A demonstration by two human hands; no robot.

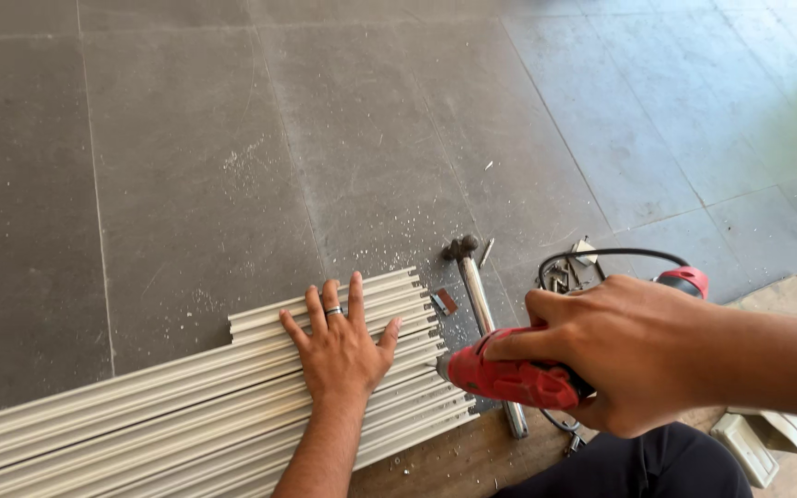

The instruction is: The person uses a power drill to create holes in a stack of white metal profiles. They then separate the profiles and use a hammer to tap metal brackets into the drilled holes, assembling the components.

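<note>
On the grey tiled floor, the left hand lies flat, fingers spread, holding nothing, pressing the bundle of pale aluminium profiles. The right hand is wrapped around a red power drill, nose at the profile ends. Risk: bit skids off, profiles shift under light pressure, nearby left-hand fingers get nicked.

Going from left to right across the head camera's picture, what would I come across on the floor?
Bundle of pale metal strips → left hand pressed flat on them → hammer → red power drill gripped by the right hand → white blocks.
</note>
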